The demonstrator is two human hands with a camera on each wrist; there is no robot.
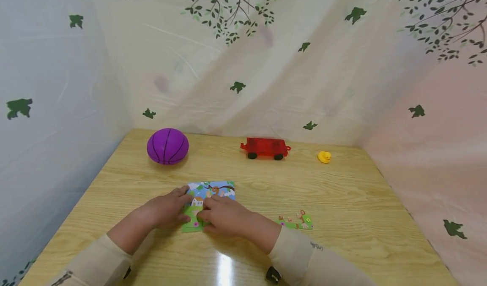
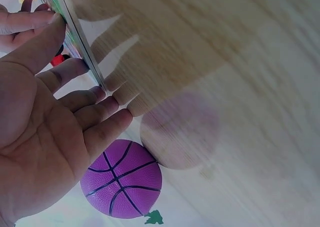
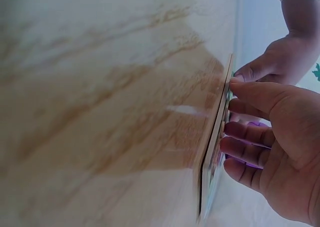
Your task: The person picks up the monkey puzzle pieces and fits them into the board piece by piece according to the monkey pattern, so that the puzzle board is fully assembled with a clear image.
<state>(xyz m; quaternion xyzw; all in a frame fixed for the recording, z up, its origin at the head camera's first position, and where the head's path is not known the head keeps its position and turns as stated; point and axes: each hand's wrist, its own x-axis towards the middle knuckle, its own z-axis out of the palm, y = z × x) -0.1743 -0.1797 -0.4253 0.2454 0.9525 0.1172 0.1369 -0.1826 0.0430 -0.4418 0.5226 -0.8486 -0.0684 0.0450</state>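
Observation:
A flat picture puzzle board [image 1: 224,185] lies on the table, with a blue sky, a branch, a small house and green grass. Along its left edge rests my left hand [image 1: 167,210], fingers extended; the left wrist view shows the thumb at the near edge and fingertips by the side. My right hand [image 1: 230,216] covers the board's lower right part, its fingertips touching the picture face. In the right wrist view, the right hand's [image 3: 295,147] fingers lie fairly straight on the board. Whatever is under those fingers is hidden. A loose green puzzle piece [image 1: 305,223] with cartoon figures lies beyond the right forearm, partly covered.
At the back of the wooden table [image 1: 354,193] stand a purple ball [image 1: 168,146] on the left, a red toy wagon [image 1: 266,147] in the middle and a yellow rubber duck [image 1: 324,156] on the right. Leaf-printed cloth [image 1: 182,66] hangs behind and beside the table.

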